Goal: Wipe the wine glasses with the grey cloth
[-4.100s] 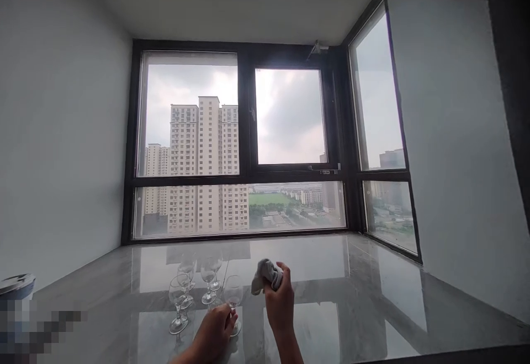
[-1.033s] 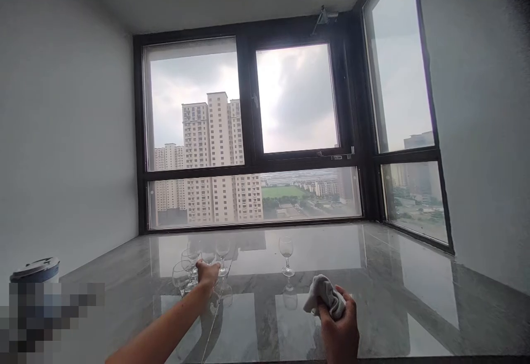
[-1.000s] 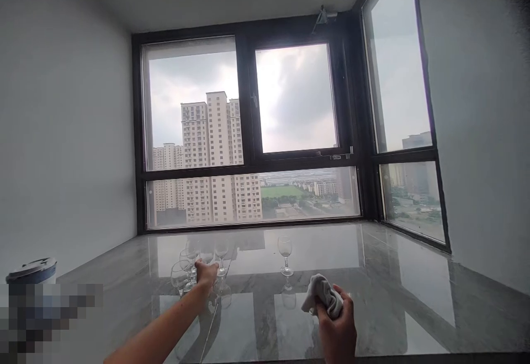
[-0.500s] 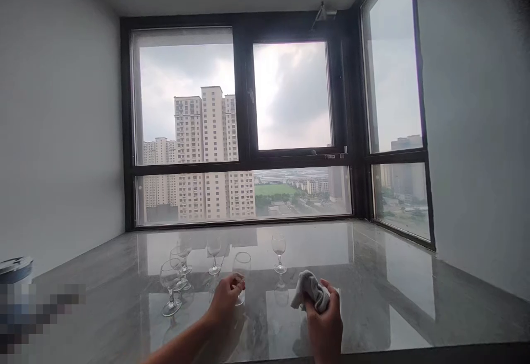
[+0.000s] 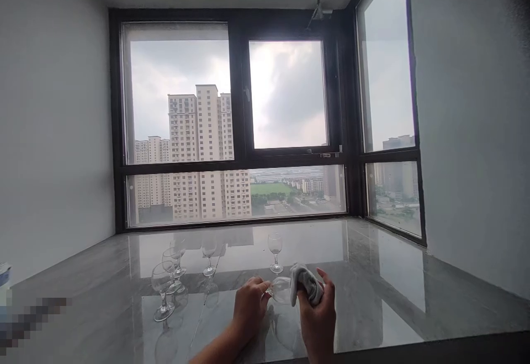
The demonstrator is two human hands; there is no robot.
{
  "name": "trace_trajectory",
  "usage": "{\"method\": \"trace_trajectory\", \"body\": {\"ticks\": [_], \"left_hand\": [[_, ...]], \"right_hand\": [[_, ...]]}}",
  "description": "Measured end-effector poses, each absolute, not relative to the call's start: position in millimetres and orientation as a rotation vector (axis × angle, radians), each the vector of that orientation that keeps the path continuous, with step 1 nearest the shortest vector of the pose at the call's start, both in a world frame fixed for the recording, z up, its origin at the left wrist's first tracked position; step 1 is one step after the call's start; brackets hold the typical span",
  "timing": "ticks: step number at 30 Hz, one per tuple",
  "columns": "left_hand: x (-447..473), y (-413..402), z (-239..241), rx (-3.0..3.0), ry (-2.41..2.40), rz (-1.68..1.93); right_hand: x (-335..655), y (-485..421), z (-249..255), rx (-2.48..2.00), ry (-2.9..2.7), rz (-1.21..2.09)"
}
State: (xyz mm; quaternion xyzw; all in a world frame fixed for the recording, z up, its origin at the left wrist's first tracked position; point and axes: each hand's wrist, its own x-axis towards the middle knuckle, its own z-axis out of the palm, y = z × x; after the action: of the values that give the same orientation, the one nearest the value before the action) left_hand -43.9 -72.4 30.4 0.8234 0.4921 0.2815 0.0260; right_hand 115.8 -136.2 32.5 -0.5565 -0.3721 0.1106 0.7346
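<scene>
Left hand: one glass. Right hand: one cloth. Five standing glasses.

On the windowsill before the window, three clustered glasses stand leftmost, a fourth glass to their right, and a fifth glass farther right, behind the held glass, which lies sideways between the left hand and the cloth in the right hand.

The held goblet is smooth glass, the rag matt cloth, the sill glossy.
</scene>
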Motion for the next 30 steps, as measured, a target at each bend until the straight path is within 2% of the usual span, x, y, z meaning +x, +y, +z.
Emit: {"method": "trace_trajectory", "body": {"ticks": [6, 14, 18, 25, 30], "left_hand": [[-39, -75, 31, 2.631, 1.404, 0.822], [-39, -74, 29, 2.624, 1.405, 0.885], [-40, -74, 30, 2.587, 1.407, 0.932], [-39, -76, 31, 2.553, 1.388, 0.954], [-40, -77, 31, 2.641, 1.417, 0.924]], "right_hand": [[123, -139, 31, -1.308, -0.798, 0.151], [131, -130, 17, -1.576, -1.183, -0.064], [125, -138, 30, -1.501, -1.317, 0.054], [119, -147, 45, -1.384, -1.244, 0.337], [127, -134, 33, -1.446, -1.056, 0.333]]}}
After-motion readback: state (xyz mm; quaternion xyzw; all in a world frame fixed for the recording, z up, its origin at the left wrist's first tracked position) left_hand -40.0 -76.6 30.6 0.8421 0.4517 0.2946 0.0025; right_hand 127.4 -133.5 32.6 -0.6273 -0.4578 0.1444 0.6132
